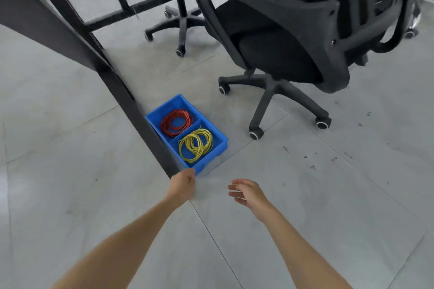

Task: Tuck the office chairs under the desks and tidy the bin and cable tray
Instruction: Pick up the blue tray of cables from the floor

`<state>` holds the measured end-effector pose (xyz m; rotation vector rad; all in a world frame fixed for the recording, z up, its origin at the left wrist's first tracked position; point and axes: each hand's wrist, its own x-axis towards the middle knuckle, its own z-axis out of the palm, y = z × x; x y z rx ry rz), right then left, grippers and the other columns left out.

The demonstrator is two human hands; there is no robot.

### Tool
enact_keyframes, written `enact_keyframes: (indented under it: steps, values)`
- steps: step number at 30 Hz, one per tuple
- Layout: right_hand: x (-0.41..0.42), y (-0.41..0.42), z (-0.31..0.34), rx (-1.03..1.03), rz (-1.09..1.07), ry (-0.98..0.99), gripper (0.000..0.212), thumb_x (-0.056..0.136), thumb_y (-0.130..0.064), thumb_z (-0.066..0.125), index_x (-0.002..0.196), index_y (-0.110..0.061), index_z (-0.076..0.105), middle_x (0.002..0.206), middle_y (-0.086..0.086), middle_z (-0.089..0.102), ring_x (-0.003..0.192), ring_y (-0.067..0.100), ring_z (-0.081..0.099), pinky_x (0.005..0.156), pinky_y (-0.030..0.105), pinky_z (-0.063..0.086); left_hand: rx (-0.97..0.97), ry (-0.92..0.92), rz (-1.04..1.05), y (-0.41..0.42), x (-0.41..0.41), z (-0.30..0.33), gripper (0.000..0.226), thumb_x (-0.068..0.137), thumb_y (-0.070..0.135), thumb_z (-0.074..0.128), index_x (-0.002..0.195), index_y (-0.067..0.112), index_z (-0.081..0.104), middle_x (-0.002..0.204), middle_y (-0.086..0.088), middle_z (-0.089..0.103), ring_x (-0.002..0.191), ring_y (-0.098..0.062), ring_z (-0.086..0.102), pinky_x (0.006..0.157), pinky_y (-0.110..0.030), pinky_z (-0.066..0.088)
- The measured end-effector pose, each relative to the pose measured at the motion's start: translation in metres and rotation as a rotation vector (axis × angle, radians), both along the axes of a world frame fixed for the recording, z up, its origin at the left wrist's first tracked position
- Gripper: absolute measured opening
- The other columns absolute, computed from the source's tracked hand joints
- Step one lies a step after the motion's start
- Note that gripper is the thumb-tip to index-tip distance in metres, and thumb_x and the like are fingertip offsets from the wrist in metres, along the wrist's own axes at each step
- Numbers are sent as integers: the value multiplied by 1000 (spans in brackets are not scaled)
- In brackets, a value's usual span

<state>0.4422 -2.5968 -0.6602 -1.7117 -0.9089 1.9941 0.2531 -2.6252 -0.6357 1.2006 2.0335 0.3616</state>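
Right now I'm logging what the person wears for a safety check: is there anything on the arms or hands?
Nothing shows on either. Both forearms are bare, with no sleeves in view. The left hand and right hand have no gloves, watch, rings or markings visible.

A blue cable tray [219, 145] sat on the grey floor [328, 183] against a dark desk leg [131, 105], red coil [176, 122] in its 11 o'clock compartment, yellow coil [195, 144] in the 5 o'clock one. The left hand [183, 184], fingers curled, hung at the tray's near corner; the right hand [246, 192] hovered relaxed, apart. A black office chair [281, 40] stood at 1 o'clock.
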Motion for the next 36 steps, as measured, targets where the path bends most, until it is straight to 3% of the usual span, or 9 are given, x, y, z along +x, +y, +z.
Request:
enact_keyframes:
  steps: [1,3,5,11,15,20,27,33,36]
  values:
    - [0,9,-21,16,25,-10,20,90,-6,42,93,-14,59,95,5,68,85,19,64,76,25,50,1,30,-12,13,-5,-19,25,90,3,37,78,18,54,93,-8,54,88,-24,52,73,-26,37]
    - [2,23,-57,48,97,-41,20,90,-6,41,93,-14,59,94,5,67,81,17,63,71,22,49,-15,94,-43,37,-15,-58,24,90,5,39,101,9,59,108,-14,59,104,-33,54,80,-30,40]
    - [7,31,-85,65,128,-45,19,90,-6,41,92,-15,59,94,5,67,79,17,63,71,22,48,-53,155,-130,54,-23,-87,32,89,7,41,119,0,51,121,-18,56,111,-34,50,85,-35,41]
    - [23,25,-121,12,-7,80,19,91,-2,43,97,-8,59,92,6,67,83,20,64,74,24,50,-151,232,-255,66,-33,-137,47,89,9,44,134,2,35,136,-18,45,123,-33,43,97,-38,38]
    - [32,18,-134,-12,-72,123,19,91,-1,44,94,-9,61,92,8,67,83,20,65,76,25,50,-144,265,-292,75,-44,-154,54,83,7,51,134,2,35,133,-18,46,121,-34,42,99,-41,39]
    - [44,12,-147,-16,-121,116,20,91,1,42,91,-9,60,89,7,67,80,19,65,79,26,50,-108,377,-334,74,-40,-165,47,79,6,52,126,6,43,117,-15,56,105,-33,52,82,-39,48]
    - [50,4,-148,-32,-152,122,22,92,-1,42,107,-5,57,99,10,65,87,21,64,81,25,49,-129,404,-432,35,-4,-158,52,83,7,49,134,11,41,128,-14,53,117,-32,49,93,-38,44]
    - [68,-6,-156,-89,-203,153,24,95,-9,42,118,-5,50,116,16,58,98,27,62,84,28,48,-43,339,-727,-5,54,-163,35,78,8,44,112,7,54,105,-13,64,98,-32,57,80,-41,49]
    - [81,-20,-158,-112,-255,158,22,96,-22,45,112,-8,51,109,14,61,91,24,62,81,29,49,-6,226,-783,-25,96,-164,25,77,7,43,99,6,54,94,-16,62,88,-34,56,70,-38,47]
